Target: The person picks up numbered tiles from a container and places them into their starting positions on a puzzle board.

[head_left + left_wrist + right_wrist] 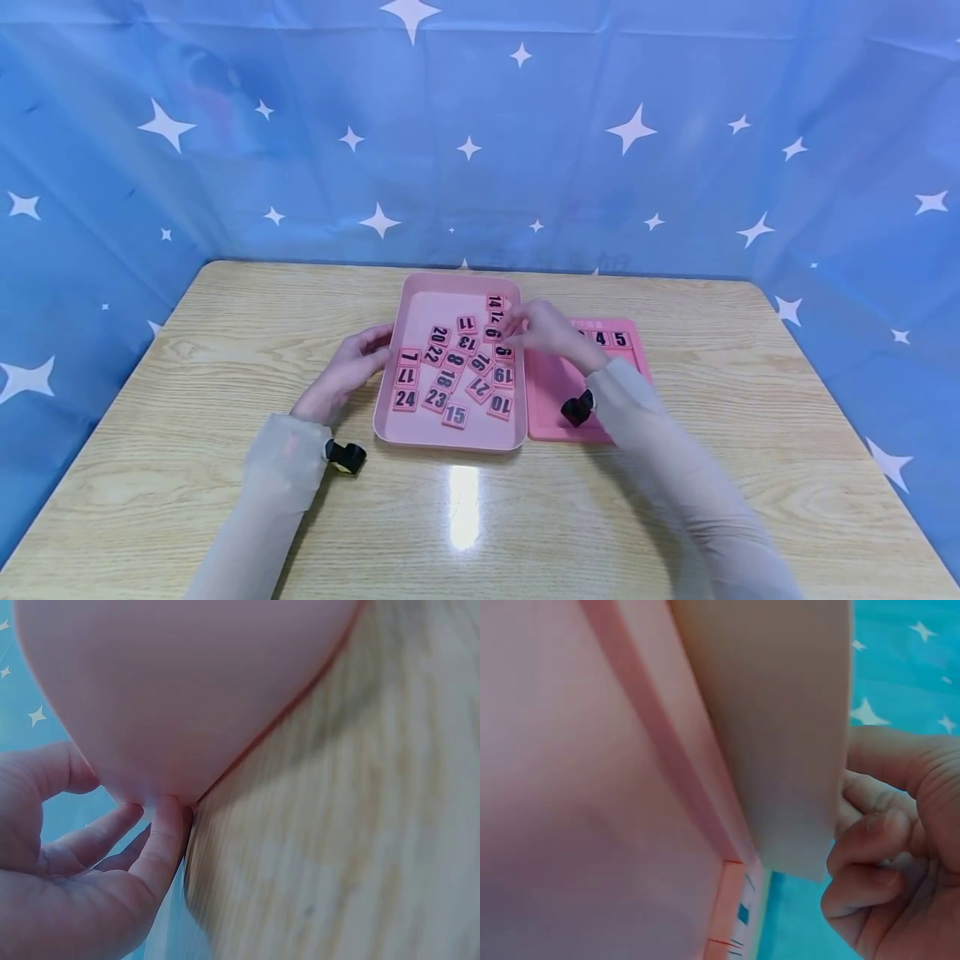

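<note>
A pale pink tray (450, 440) lies on the table with several loose pink number tiles (455, 416) inside, turned various ways. My left hand (352, 367) is at the tray's left side; its fingers (166, 832) touch the outer wall and its thumb lies by the rim. My right hand (536, 329) reaches over the tray's right rim, fingers above the tiles near that edge. In the right wrist view two fingers (870, 840) are curled, while the tray wall hides the other fingertips. Whether they pinch a tile I cannot tell.
Against the tray's right side lies a darker pink number board (547, 383), partly under my right forearm. Number tiles (619, 339) including 4 and 5 sit in its top row; the hand covers its left end. A blue star-patterned curtain (480, 183) stands behind the wooden table (300, 300).
</note>
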The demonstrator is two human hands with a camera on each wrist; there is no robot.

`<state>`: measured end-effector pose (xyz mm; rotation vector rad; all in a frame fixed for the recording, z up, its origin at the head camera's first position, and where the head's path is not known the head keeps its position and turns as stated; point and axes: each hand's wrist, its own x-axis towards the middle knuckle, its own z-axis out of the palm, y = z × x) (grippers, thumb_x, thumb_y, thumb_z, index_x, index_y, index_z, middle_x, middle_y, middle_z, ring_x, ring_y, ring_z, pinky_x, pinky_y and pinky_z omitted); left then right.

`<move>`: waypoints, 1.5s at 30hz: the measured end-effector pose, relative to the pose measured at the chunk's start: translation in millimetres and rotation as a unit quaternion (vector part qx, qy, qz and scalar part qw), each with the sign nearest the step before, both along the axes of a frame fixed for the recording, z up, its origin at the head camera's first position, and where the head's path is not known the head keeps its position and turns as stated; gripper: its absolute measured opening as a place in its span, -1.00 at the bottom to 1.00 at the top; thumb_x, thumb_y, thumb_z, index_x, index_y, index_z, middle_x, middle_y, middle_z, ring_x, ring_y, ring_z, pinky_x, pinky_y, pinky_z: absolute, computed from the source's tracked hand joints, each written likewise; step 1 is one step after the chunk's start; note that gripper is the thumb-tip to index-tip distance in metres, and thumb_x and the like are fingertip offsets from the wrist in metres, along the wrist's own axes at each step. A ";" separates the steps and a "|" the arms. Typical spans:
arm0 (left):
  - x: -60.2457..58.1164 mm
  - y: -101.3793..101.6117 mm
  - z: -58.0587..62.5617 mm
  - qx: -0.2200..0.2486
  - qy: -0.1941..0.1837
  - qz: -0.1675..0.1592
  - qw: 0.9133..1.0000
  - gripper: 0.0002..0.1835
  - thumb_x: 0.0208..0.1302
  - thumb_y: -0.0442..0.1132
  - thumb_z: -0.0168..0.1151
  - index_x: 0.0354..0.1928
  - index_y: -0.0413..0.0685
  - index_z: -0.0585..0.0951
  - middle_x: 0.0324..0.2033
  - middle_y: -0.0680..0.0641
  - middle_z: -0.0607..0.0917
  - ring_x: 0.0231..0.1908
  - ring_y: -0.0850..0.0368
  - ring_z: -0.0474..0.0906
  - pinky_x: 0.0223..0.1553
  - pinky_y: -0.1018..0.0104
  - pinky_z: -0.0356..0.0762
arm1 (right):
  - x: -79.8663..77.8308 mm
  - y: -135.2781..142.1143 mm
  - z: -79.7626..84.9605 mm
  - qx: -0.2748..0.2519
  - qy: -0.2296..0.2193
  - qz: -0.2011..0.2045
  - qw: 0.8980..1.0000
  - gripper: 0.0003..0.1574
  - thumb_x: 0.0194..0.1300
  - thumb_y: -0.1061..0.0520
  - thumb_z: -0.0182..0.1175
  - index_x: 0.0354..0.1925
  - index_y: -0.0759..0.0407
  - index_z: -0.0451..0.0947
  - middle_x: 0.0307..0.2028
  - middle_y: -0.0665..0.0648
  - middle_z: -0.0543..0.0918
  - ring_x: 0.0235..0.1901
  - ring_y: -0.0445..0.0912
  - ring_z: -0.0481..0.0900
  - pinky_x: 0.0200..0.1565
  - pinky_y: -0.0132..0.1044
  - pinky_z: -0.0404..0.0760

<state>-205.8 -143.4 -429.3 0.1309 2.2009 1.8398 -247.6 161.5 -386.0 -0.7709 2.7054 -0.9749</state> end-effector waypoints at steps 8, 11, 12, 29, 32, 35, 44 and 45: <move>1.1 0.7 1.0 -0.005 0.003 0.005 1.000 -0.46 0.31 -0.44 -0.05 0.33 -0.39 0.20 0.20 -0.40 0.35 0.17 -0.20 0.31 0.07 0.35 0.46 | 4.1 -7.1 -4.8 0.067 -0.009 -0.013 0.998 -0.75 0.00 0.30 0.36 -0.25 0.24 0.63 -0.29 0.13 0.69 -0.27 -0.03 0.62 -0.11 -0.19 0.59; 1.7 0.9 1.5 -0.002 0.001 0.007 1.000 -0.46 0.31 -0.45 -0.05 0.33 -0.39 0.20 0.20 -0.40 0.35 0.17 -0.20 0.31 0.05 0.37 0.47 | 5.4 -9.1 -3.9 0.101 0.006 -0.011 0.995 -0.74 0.00 0.28 0.37 -0.24 0.21 0.64 -0.28 0.12 0.69 -0.26 -0.03 0.61 -0.11 -0.18 0.58; 1.8 1.0 1.5 -0.001 0.001 0.007 1.000 -0.46 0.31 -0.46 -0.06 0.33 -0.39 0.20 0.20 -0.40 0.35 0.17 -0.20 0.31 0.05 0.37 0.47 | 5.7 -9.9 -3.4 0.107 0.007 -0.012 0.994 -0.73 0.00 0.28 0.38 -0.24 0.21 0.64 -0.28 0.12 0.69 -0.26 -0.03 0.60 -0.11 -0.18 0.57; 1.8 2.4 1.6 -0.013 -0.007 0.006 1.000 -0.46 0.32 -0.43 -0.04 0.34 -0.35 0.19 0.22 -0.37 0.34 0.19 -0.18 0.29 0.15 0.20 0.40 | 7.5 -14.1 -2.6 0.177 0.008 -0.004 0.984 -0.70 -0.04 0.17 0.42 -0.26 0.14 0.61 -0.38 0.02 0.63 -0.35 -0.10 0.52 -0.24 -0.24 0.52; 1.9 2.2 0.8 -0.011 -0.004 0.004 1.000 -0.46 0.32 -0.43 -0.04 0.34 -0.37 0.19 0.22 -0.38 0.34 0.19 -0.19 0.29 0.14 0.21 0.42 | 7.9 -12.6 -0.8 0.169 0.017 0.003 0.985 -0.65 -0.04 0.10 0.43 -0.23 0.14 0.60 -0.39 0.03 0.63 -0.38 -0.10 0.51 -0.27 -0.24 0.52; 1.7 2.1 -0.2 -0.009 -0.001 0.003 1.000 -0.46 0.32 -0.44 -0.05 0.33 -0.38 0.19 0.21 -0.39 0.34 0.18 -0.19 0.30 0.11 0.27 0.44 | 9.0 -10.6 4.7 0.151 0.024 0.004 0.988 -0.60 -0.02 -0.01 0.43 -0.22 0.14 0.59 -0.34 0.05 0.66 -0.34 -0.08 0.55 -0.24 -0.21 0.54; 1.5 1.2 -0.8 -0.003 0.004 0.001 1.000 -0.47 0.33 -0.44 -0.06 0.33 -0.40 0.18 0.22 -0.40 0.33 0.19 -0.20 0.29 0.09 0.32 0.45 | 16.3 14.2 27.9 0.097 0.050 -0.004 0.994 -0.56 -0.06 0.16 0.37 -0.13 0.22 0.61 -0.24 0.09 0.66 -0.14 0.03 0.56 -0.06 -0.08 0.53; 1.4 1.2 -0.5 -0.003 0.005 0.000 1.000 -0.47 0.34 -0.44 -0.06 0.34 -0.40 0.18 0.22 -0.40 0.33 0.19 -0.20 0.29 0.09 0.32 0.45 | 17.4 18.9 28.9 0.095 0.051 -0.009 0.994 -0.56 -0.07 0.18 0.37 -0.13 0.22 0.61 -0.24 0.10 0.66 -0.12 0.04 0.56 -0.04 -0.08 0.52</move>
